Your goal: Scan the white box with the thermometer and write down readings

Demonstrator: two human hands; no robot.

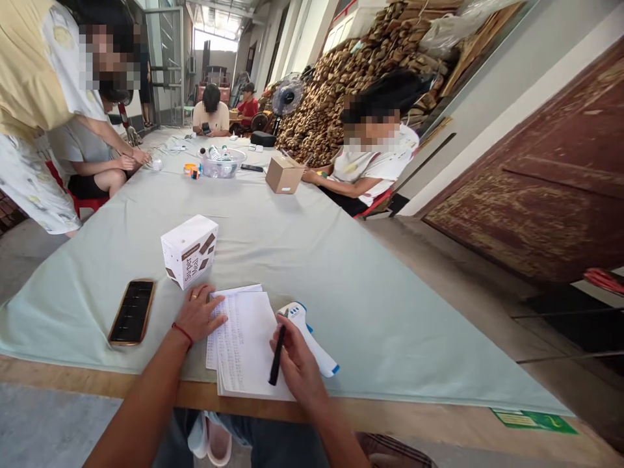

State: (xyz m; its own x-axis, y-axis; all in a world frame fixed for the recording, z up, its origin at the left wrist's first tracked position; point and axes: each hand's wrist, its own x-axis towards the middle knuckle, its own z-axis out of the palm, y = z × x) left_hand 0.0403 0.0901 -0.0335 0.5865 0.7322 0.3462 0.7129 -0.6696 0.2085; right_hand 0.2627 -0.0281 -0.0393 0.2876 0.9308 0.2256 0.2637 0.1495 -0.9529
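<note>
Split firewood (312, 110) lies heaped along the wall beyond the long table, whose pale green cloth (380, 305) runs away from the seated writer; taking the written sheets (256, 331) as the clock's hub, with twelve straight ahead, I can place the rest. Rows of small handwriting fill the left part of the top page, too fine for me to read. At eleven o'clock, just beyond the left hand, stands a white carton (190, 250) printed with brown blocks and what looks like "Surper Meal"; a brown band above carries smaller lettering that I can't make out. At ten o'clock lies a dark-screened phone (131, 312). Far off, a little short of twelve, a clear plastic basin (221, 166) holds bottles, with orange tape (190, 169) just beside it. Nearer half past twelve sits a brown cardboard box (284, 174) bearing a small white label, unreadable from here, with a co-worker (373, 156) seated next to it. Close by at three o'clock is a white-and-blue handheld thermometer (312, 341), and at four, on the wooden edge, a green printed card (533, 421).

The left hand (201, 313) lies flat on the sheets, fingers spread wide. The right hand (298, 357), over their right side, pinches a black pen (277, 364); whether it touches the page I can't tell.
</note>
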